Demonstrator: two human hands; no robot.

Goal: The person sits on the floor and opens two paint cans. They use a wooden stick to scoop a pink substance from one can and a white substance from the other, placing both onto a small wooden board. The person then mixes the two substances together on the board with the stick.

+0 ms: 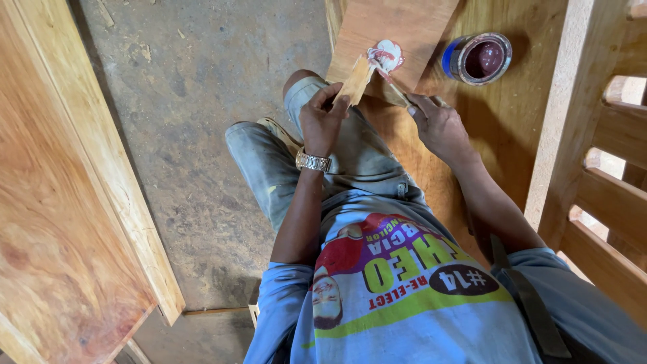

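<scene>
- Two hands work over a small wooden board at the far middle of the scene, where a pinkish-white blob of putty lies near its near edge.
- The left hand has its fingers closed around a flat wooden scraper, whose tip touches the putty.
- The right hand has its fingers wrapped on a thin stick, also reaching into the blob.
- The step in hand looks like mixing or loading the putty; the next move likely calls for a steady scoop without pushing it off the board's edge.
- An open tin stands just right of the board on a plywood sheet.
- A slatted wooden frame hems the right; a large plank stands left, with open concrete floor between.
</scene>
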